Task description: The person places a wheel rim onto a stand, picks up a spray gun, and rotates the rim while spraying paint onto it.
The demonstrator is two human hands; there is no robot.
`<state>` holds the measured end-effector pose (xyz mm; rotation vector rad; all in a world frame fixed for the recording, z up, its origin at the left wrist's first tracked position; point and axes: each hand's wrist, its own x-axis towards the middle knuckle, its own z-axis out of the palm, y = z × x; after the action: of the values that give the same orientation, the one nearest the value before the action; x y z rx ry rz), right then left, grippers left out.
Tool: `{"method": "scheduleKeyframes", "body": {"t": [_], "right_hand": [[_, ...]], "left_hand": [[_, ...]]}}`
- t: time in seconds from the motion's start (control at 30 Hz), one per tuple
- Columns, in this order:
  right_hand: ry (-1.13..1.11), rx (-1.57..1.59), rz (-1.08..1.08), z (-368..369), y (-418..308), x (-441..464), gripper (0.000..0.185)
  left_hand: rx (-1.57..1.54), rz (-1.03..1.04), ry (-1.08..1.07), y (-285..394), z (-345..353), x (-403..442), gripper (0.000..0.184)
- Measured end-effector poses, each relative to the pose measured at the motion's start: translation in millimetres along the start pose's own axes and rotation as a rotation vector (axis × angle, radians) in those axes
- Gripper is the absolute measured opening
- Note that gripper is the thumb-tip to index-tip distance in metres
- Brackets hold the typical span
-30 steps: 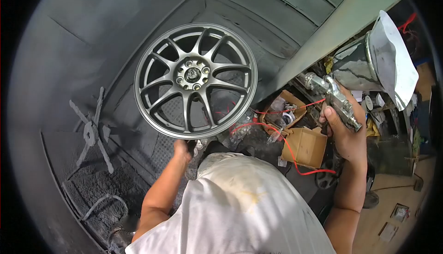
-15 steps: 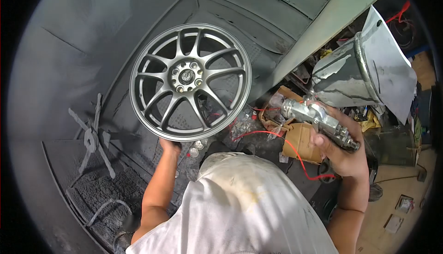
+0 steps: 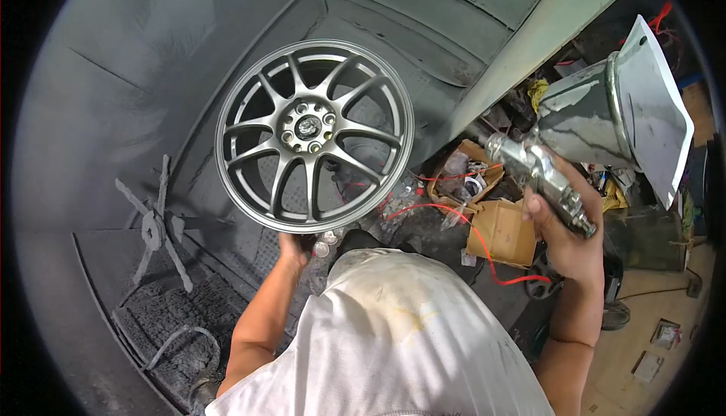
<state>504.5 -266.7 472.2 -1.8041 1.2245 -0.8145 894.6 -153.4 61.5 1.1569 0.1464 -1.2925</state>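
While the wheel's edge (image 3: 314, 228) obscures left fingers (image 3: 304, 243), right fingers (image 3: 536, 206) clasp the spray gun (image 3: 546, 179) well apart

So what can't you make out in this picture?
All in the head view:
Left hand: its fingertips, hidden by the wheel.
Cup: any contents, hidden by its wall and the white sheet.
Spray gun: its trigger, hidden by the gun's body and right hand.
Upper cardboard box: its jumbled contents, too small.
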Motion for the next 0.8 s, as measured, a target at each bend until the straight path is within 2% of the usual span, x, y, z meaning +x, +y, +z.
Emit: {"method": "scheduleKeyframes", "body": {"t": [0.07,0.17,0.27,0.3,0.37,0.43,0.5,0.57,0.63,0.7,0.73,0.8], "right_hand": [[-0.051,0.052,-0.002,-1,0,-9,0.053],[-0.180,0.155,0.057,-7,-4,-9,0.052],[-0.188,0.197,0.096,-2,-4,-10,0.051],[-0.118,0.156,0.041,1,2,-9,0.051],[-0.046,0.117,-0.014,4,8,-6,0.051],[0.012,0.078,-0.020,0,12,0,0.051],[0.049,0.050,-0.015,-3,17,1,0.051],[0.067,0.075,-0.029,-2,17,1,0.051],[0.082,0.094,-0.037,1,14,1,0.052],[0.018,0.105,0.007,0,6,-6,0.055],[0.001,0.106,0.023,0,1,-9,0.056],[-0.091,0.147,0.088,-2,-7,-15,0.056]], "left_hand": [[0.063,-0.023,0.048,21,-22,16,0.058],[0.045,0.058,0.020,55,-50,56,0.055],[-0.068,0.148,0.045,91,-26,40,0.055],[-0.068,0.151,0.044,92,-24,40,0.055],[-0.198,0.329,0.069,94,-22,40,0.057],[-0.209,0.348,0.094,82,-2,25,0.057],[-0.235,0.197,0.113,48,-14,27,0.052],[-0.191,0.082,0.092,11,6,3,0.046],[-0.118,-0.155,-0.225,-30,-25,12,0.043],[-0.313,-0.161,0.050,-37,45,-32,0.051],[-0.347,-0.131,0.105,-35,57,-39,0.049],[-0.244,-0.074,0.041,-28,38,-27,0.050]]}}
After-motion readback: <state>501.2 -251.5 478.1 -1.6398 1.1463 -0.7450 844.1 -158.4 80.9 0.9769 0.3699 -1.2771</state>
